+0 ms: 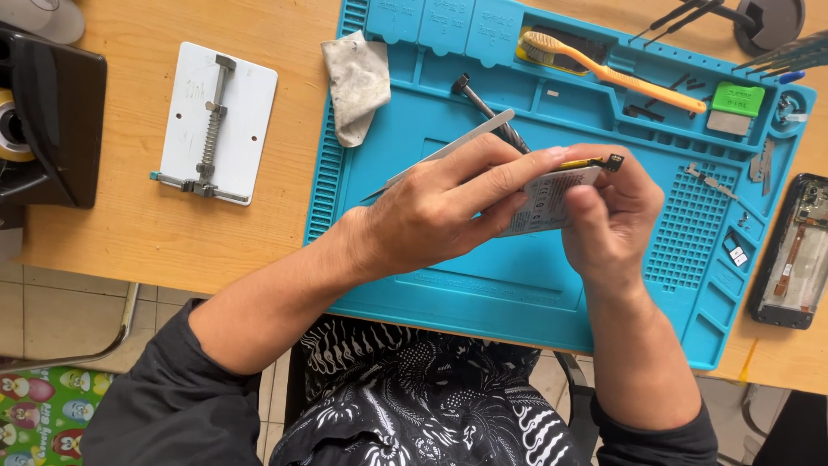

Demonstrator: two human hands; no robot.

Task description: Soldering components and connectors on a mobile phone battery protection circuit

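Currently both hands pinch the small battery pack (549, 200) above the blue mat (483, 285), mid-frame.

Left hand (431, 211) comes in from 8 o'clock, fingers (509, 173) curled shut over the pack's top edge, with flat metal tweezers (448, 148) tucked under them, pointing toward 2 o'clock. Right hand (608, 216) comes up from 6 o'clock, fingers closed on the pack's right end. Pack's long axis runs roughly 8-to-2; its yellow flex connector (595, 161) sticks out at 2 o'clock, just past the left fingertips. Neither hand is nearer. Opened phone (793, 259) lies on the bench at 3 o'clock, well apart.
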